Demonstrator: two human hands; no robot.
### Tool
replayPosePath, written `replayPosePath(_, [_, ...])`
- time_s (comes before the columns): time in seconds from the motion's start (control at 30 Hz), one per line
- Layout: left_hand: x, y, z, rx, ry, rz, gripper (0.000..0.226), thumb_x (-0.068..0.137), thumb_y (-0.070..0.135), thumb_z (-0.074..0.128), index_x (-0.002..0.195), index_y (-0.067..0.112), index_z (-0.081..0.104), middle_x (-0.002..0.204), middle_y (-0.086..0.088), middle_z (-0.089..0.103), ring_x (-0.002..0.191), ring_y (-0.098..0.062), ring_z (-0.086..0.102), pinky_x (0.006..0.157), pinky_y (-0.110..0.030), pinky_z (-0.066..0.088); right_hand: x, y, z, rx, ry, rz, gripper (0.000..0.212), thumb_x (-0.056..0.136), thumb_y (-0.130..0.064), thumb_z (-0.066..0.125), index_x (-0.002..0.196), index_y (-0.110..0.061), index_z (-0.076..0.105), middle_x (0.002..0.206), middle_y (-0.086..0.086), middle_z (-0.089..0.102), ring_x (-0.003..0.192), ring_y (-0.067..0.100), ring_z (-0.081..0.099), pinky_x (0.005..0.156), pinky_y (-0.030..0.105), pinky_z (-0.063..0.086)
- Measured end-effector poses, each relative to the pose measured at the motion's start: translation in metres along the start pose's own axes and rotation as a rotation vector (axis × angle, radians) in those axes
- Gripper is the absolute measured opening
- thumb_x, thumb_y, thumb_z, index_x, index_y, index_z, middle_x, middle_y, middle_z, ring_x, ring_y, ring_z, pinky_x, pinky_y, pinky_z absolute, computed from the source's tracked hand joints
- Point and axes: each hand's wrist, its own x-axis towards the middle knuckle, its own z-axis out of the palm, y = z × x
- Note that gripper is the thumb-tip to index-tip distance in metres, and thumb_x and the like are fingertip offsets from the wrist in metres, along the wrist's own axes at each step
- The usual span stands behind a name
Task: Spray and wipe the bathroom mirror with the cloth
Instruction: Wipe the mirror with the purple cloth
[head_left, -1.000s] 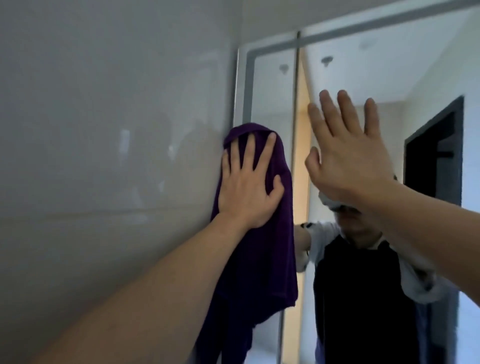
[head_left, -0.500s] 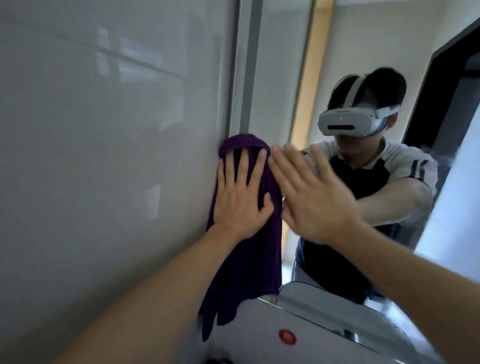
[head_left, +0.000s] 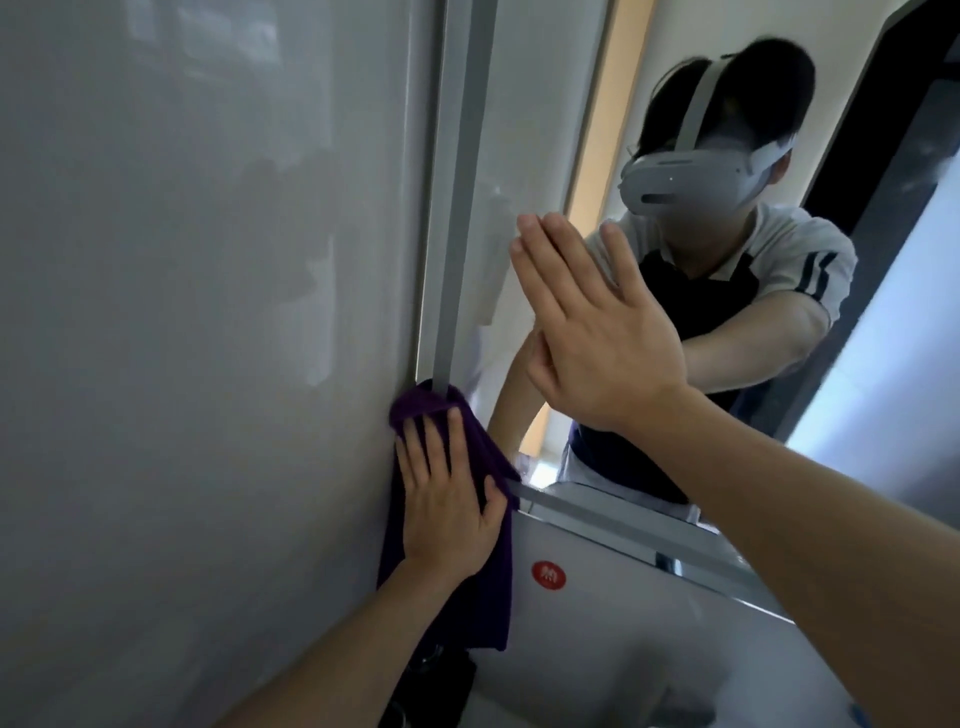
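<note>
1. At the lower left corner of the mirror (head_left: 545, 156), the left hand (head_left: 447, 514) lies flat, fingers straight and together, pressing the purple cloth (head_left: 488, 597) against the surface. The hand holds nothing by curl; it bears on the cloth with an open palm.
2. Cloth position: bunched top edge sits over the foot of the grey vertical frame strip (head_left: 462, 182), just beside the glossy wall panel (head_left: 208, 312). Its lower part hangs loose below the mirror's bottom edge.
3. Right hand (head_left: 597, 332): fingers straight and spread slightly, palm toward the glass, empty. Whether it touches the glass cannot be told.
4. Edges: the wall panel bounds the work area on the left; the grey bottom frame strip (head_left: 623, 525) runs rightward from the cloth. Open glass extends above and to the right of both hands.
5. Materials: cloth is soft, matte and folded; the mirror and wall panel are smooth and reflective; the frame is flat, straight and dull grey.
6. Below the mirror stands a white smooth-faced fixture (head_left: 649, 649) bearing a round red label (head_left: 549, 574).
7. A dark object (head_left: 441, 680) sits under the hanging cloth; its identity is unclear.
</note>
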Motion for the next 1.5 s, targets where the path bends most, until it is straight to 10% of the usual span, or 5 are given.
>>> replayPosePath(0.2, [-0.018,0.071,0.022,-0.34,0.039,-0.347,0.086,0.088,0.039,0.02,0.15,0.038,-0.039,0.17,-0.019,-0.01,0.156,-0.041,-0.012,0.126,-0.059,-0.004,-0.014,0.011,-0.002,-0.049,-0.073,-0.112,0.077,0.101,-0.037,0.032,0.163,-0.005,0.001,0.173,0.014,-0.004,0.159,0.031,-0.005,0.127,0.055,-0.006])
replayPosePath(0.57, [-0.032,0.044,0.001,0.168,-0.121,0.321,0.097,0.095,0.047,0.058,0.164,0.024,-0.006,0.154,-0.025,0.039,0.133,-0.056,0.048,0.116,-0.067,0.022,-0.186,0.065,-0.001,-0.017,-0.27,-0.211,0.091,0.088,-0.032,0.054,0.164,-0.01,0.01,0.173,0.008,0.006,0.16,0.029,0.007,0.127,0.054,0.007])
replayPosePath(1.0, [0.01,0.171,-0.028,0.414,-0.219,0.896,0.086,0.092,0.063,0.056,0.164,0.034,0.019,0.16,-0.003,0.029,0.143,-0.042,0.029,0.122,-0.064,-0.004,-0.317,0.013,-0.04,0.544,-0.482,0.188,0.069,0.056,-0.036,0.079,0.122,-0.018,0.068,0.138,0.003,0.051,0.122,0.021,0.058,0.103,0.038,0.054])
replayPosePath(1.4, [0.044,0.32,-0.06,0.342,-0.397,1.483,0.066,0.097,0.037,0.047,0.16,0.021,0.034,0.162,-0.001,0.041,0.154,-0.027,0.028,0.126,-0.039,0.002,-0.329,0.006,-0.051,0.541,-0.343,0.82,0.075,0.086,-0.033,0.051,0.157,-0.015,0.034,0.159,0.008,0.04,0.134,0.027,0.05,0.113,0.055,0.043])
replayPosePath(1.5, [0.045,0.323,-0.072,0.284,-0.396,1.495,0.06,0.089,0.028,0.049,0.146,0.013,0.053,0.145,-0.007,0.058,0.136,-0.027,0.051,0.117,-0.037,0.03,-0.327,0.018,-0.041,0.47,-0.31,0.834,0.072,0.089,-0.038,0.051,0.158,-0.024,0.034,0.154,0.006,0.042,0.126,0.028,0.054,0.111,0.064,0.041])
